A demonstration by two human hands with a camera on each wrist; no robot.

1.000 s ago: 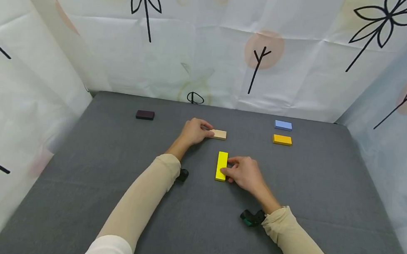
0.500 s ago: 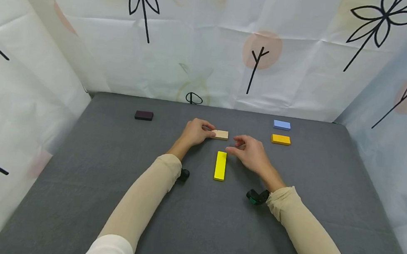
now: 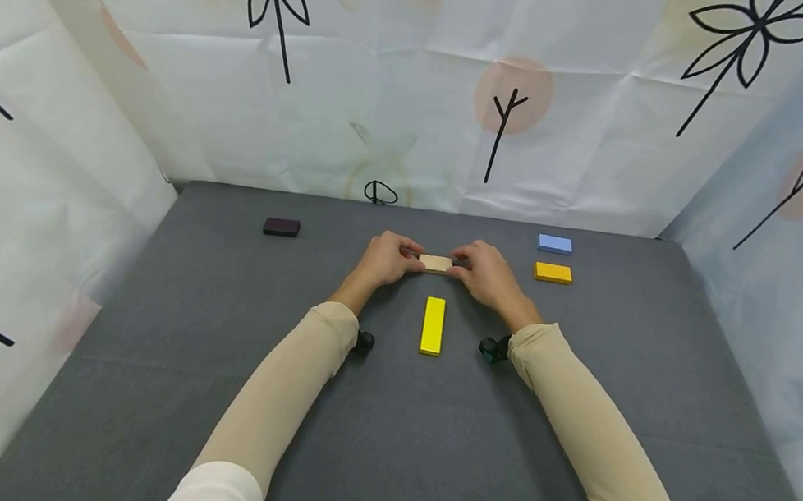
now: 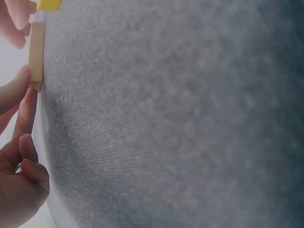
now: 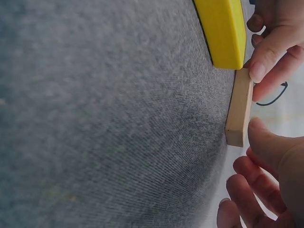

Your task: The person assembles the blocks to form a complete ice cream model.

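A small light-wood block [image 3: 435,264] lies on the grey cloth between both hands. My left hand [image 3: 387,260] pinches its left end, the thumb on the near side, as the left wrist view [image 4: 23,161] also shows. My right hand [image 3: 491,276] is at the block's other end, thumb and fingers spread around it. In the right wrist view a narrow gap shows between the right thumb [image 5: 266,140] and the wooden block [image 5: 239,109]. Closer to me lies a longer yellow block [image 3: 432,326], pointing lengthwise away from me.
A dark brown block [image 3: 281,227] sits at the back left. At the back right, a blue block [image 3: 555,244] lies behind an orange-yellow block [image 3: 553,273]. Patterned white curtains [image 3: 418,104] border the grey table [image 3: 379,446] at the back and sides.
My right hand has left the yellow block and moved away from me to the wooden block's right end. The left hand stays at the wooden block.
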